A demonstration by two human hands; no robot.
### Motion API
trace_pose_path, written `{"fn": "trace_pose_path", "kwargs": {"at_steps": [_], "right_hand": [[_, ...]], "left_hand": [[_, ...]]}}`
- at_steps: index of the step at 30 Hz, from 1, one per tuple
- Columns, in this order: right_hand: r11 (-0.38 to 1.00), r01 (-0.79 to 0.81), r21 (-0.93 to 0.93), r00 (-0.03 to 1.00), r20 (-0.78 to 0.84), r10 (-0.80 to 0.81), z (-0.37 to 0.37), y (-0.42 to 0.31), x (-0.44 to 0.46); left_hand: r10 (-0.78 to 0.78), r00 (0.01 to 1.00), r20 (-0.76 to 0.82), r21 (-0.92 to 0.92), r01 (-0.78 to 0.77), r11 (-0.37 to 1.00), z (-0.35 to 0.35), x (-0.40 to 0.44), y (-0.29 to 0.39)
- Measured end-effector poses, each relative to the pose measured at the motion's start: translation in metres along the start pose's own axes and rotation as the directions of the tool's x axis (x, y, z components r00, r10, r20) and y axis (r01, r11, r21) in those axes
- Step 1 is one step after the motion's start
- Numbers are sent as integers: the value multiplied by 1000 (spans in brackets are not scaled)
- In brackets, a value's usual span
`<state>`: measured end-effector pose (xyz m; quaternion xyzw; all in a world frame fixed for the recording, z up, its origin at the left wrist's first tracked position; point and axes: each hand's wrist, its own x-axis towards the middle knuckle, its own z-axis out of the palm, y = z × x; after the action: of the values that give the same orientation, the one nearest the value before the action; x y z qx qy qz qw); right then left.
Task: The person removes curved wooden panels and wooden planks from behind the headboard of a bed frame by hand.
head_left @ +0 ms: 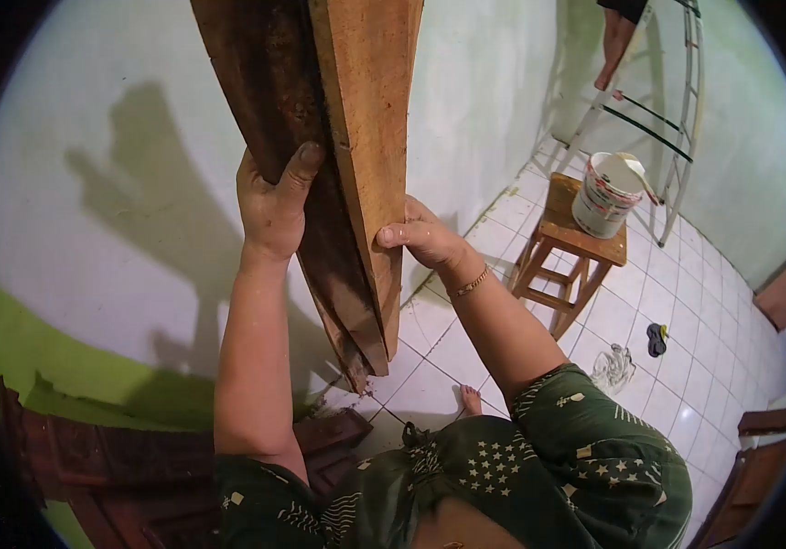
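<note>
Two long wooden planks (370, 128) stand upright together before me, one dark brown and one lighter orange-brown. Their lower ends rest at the tiled floor near the wall, and the upper ends run out of view. My left hand (276, 203) grips the dark plank's left edge, thumb across its face, the other fingers hidden behind. On the opposite side, my right hand (422, 236) holds the lighter plank's right edge with the thumb on the front; its fingers are mostly hidden behind the wood.
A wooden stool (583, 240) carries a paint bucket (602, 206) with a brush (642, 177) across its rim. Behind it, a person's legs (619, 41) are on a metal ladder (686, 119). Dark carved wooden furniture (128, 467) lies lower left. Crumpled clear plastic (613, 369) lies on the tiles.
</note>
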<state>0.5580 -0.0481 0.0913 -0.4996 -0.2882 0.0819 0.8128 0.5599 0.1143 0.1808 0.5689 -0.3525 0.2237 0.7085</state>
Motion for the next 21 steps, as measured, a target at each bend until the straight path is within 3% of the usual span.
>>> {"fn": "trace_pose_path", "kwargs": {"at_steps": [6, 9, 10, 17, 18, 21], "right_hand": [[998, 37, 53, 999, 10, -37, -54, -2, -20], [993, 68, 99, 994, -87, -60, -75, -6, -41], [991, 95, 93, 990, -111, -85, -80, -8, -48], [982, 133, 135, 965, -243, -98, -152, 1, -131], [965, 204, 163, 930, -340, -139, -154, 3, -141], [938, 292, 185, 839, -521, -158, -168, -3, -177]], "left_hand": [[-199, 974, 112, 47, 195, 980, 48, 8, -20], [-191, 976, 104, 172, 171, 970, 80, 5, -34], [-152, 983, 100, 118, 140, 983, 93, 3, -38], [-265, 933, 242, 227, 211, 951, 176, -20, -60], [-388, 861, 329, 323, 284, 903, 186, -25, -53], [-431, 813, 392, 402, 270, 875, 220, -48, -53]]}}
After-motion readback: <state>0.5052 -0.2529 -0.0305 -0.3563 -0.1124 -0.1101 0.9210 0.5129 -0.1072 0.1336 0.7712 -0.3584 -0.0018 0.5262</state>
